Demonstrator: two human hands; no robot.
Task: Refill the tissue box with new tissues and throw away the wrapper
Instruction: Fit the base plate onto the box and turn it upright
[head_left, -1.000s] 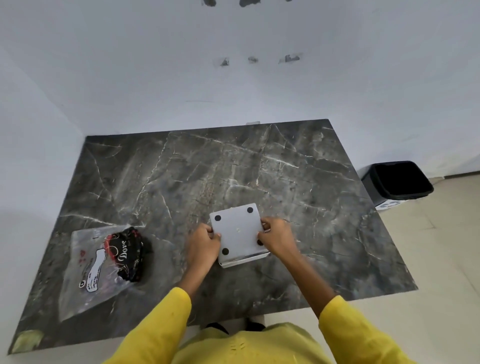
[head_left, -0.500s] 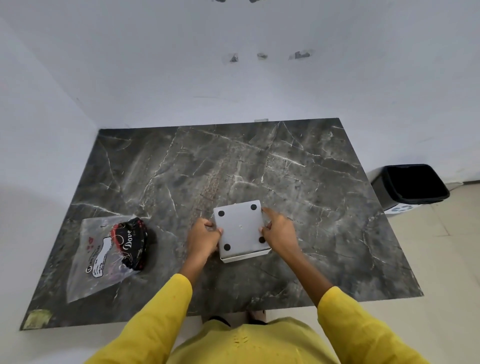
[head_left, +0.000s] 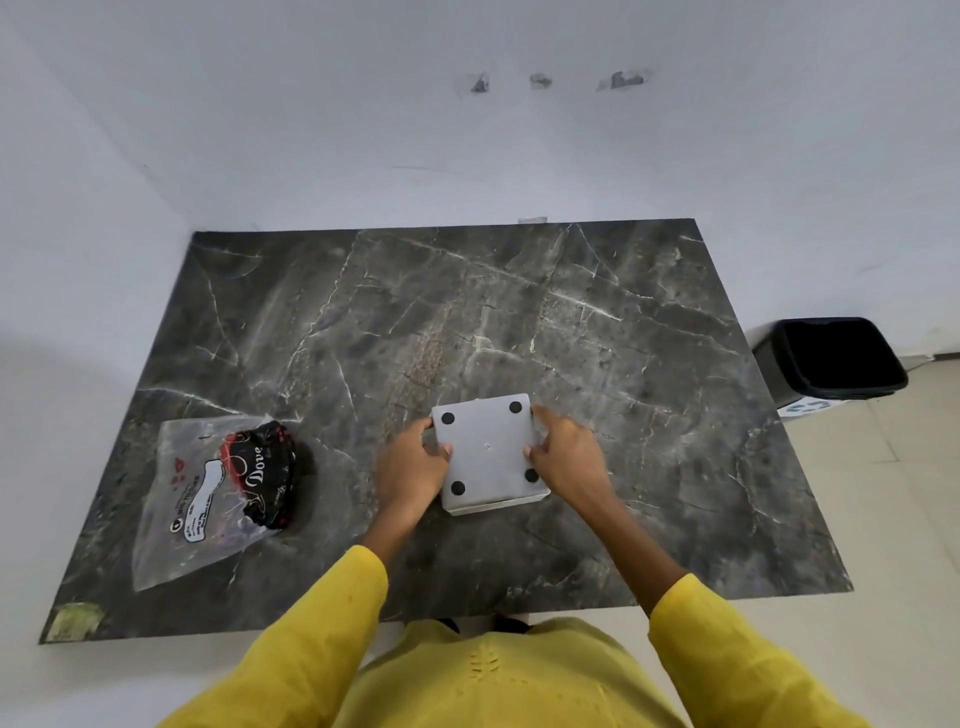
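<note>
A white square tissue box lies upside down on the dark marble table, its base with several black round feet facing up. My left hand grips its left side and my right hand grips its right side. To the left lies a clear plastic wrapper with a crumpled black and red "Dove" part at its right end. No loose tissues are visible.
A black waste bin stands open on the floor past the table's right edge. White walls close the table at the back and left. A yellowish scrap sits at the near left corner. My yellow sleeves fill the bottom.
The camera view has shifted slightly. Both hands stay on the sides of the overturned box, which has barely moved; the right fingers have spread along its right edge.
</note>
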